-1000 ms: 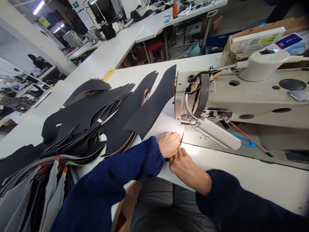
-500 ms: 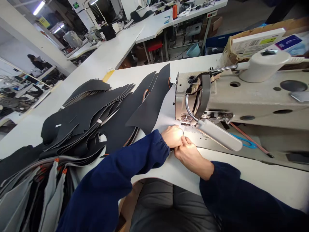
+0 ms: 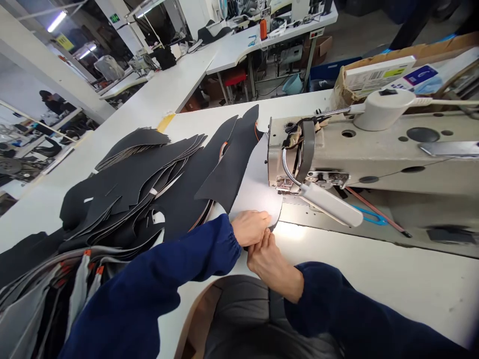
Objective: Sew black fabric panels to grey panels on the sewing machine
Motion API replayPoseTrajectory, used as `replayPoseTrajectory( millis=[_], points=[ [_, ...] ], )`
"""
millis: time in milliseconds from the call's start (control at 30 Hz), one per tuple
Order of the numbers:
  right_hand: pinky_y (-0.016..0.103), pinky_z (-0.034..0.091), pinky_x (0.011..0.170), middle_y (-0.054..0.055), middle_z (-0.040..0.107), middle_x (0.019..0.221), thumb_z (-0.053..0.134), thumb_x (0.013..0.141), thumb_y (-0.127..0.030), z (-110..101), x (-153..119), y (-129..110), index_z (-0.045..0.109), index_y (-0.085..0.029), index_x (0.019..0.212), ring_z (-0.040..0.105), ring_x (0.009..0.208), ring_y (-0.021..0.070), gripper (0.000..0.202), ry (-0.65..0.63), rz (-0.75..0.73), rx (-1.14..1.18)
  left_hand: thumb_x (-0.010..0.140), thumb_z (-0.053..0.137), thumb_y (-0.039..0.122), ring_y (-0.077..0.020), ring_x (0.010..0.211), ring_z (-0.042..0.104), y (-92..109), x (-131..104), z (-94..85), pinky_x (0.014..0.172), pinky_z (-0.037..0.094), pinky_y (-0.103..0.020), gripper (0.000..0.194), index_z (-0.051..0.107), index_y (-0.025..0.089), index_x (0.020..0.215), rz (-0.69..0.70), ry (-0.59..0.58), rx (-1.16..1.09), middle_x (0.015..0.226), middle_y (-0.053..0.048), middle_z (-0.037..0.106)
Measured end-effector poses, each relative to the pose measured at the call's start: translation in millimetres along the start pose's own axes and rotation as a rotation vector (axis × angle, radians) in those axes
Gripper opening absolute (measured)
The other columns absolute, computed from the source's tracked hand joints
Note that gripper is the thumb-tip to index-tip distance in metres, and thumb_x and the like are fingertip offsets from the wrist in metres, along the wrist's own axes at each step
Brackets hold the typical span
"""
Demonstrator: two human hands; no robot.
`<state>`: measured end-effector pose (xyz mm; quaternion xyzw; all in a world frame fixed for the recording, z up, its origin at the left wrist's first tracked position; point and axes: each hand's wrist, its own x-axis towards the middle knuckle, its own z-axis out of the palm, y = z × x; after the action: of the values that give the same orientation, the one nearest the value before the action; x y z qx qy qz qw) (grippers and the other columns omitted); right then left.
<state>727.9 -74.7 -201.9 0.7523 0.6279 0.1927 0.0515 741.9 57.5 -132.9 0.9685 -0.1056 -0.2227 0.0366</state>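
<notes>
A sewing machine [image 3: 333, 144] stands on the table at the right, with a white lamp head [image 3: 333, 204] bent low before its needle area. A light grey fabric panel [image 3: 256, 184] lies left of the needle area and reaches toward me. My left hand [image 3: 251, 227] is closed on the panel's near edge. My right hand [image 3: 270, 260] is pressed up against it, fingers pinched at the same edge. The fingertips partly hide what is between them. A dark panel [image 3: 235, 169] with an orange mark lies just left of the light grey one.
Stacks of dark cut panels [image 3: 127, 174] cover the table's left side. Grey pieces with orange tips [image 3: 80, 279] hang at the near left edge. Blue scissors [image 3: 370, 215] lie under the machine arm. Behind it stands a cardboard box [image 3: 342, 82]. A person [image 3: 56, 102] sits far left.
Both hands have moved toward me and left, away from the needle area, drawing the fabric panel along. More of its light grey face now shows. The view has shifted slightly.
</notes>
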Motion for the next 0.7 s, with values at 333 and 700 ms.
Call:
replayPoseTrajectory(
  millis=[333,700],
  points=[
    [0.051,0.046,0.073,0.025,0.068,0.081,0.057,0.069,-0.003,15.0,7.5,25.7,0.072,-0.004,0.087,0.065,0.077,0.0352,0.024,-0.05,0.006,0.093,0.086,0.047,0.02,-0.0243,0.082,0.065,0.2,28.6,-6.4,0.07,0.053,-0.035,0.018,0.057,0.014,0.1,-0.115,0.03,-0.025,0.095,-0.009,0.064],
    [0.043,0.046,0.07,0.019,0.068,0.078,0.058,0.073,-0.003,11.0,13.8,32.5,0.07,-0.007,0.086,0.064,0.076,0.0314,0.019,-0.018,0.011,0.162,0.079,0.049,0.012,-0.0249,0.08,0.066,-7.8,51.8,-5.4,0.067,0.052,-0.034,0.027,0.06,0.01,0.104,-0.114,0.104,0.042,0.106,-0.011,0.062]
  ],
)
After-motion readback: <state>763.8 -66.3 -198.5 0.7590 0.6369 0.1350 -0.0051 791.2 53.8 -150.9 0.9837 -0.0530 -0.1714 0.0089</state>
